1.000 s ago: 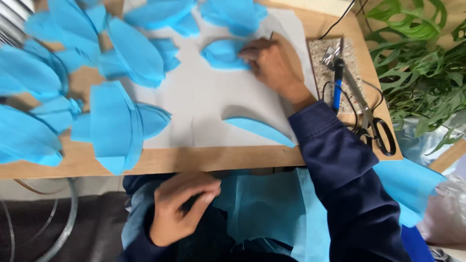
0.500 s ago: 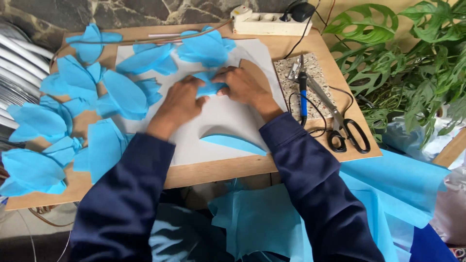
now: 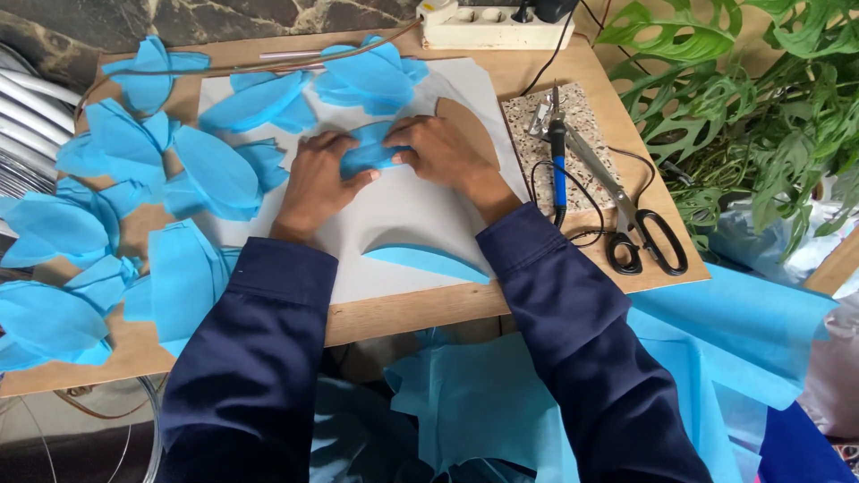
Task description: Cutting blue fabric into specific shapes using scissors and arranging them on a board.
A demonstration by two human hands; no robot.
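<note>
Both hands — left hand (image 3: 318, 179) and right hand (image 3: 438, 152) — pinch a small blue fabric piece (image 3: 371, 150) between them at upper centre, its long axis running left-right over the white sheet (image 3: 403, 215) on the wooden surface (image 3: 403, 317), another curved blue strip (image 3: 428, 262) lying just below — scissors (image 3: 640, 224) at right.

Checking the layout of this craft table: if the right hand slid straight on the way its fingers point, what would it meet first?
The right hand points left across the blue fabric piece; beyond that, probably the left hand.
</note>
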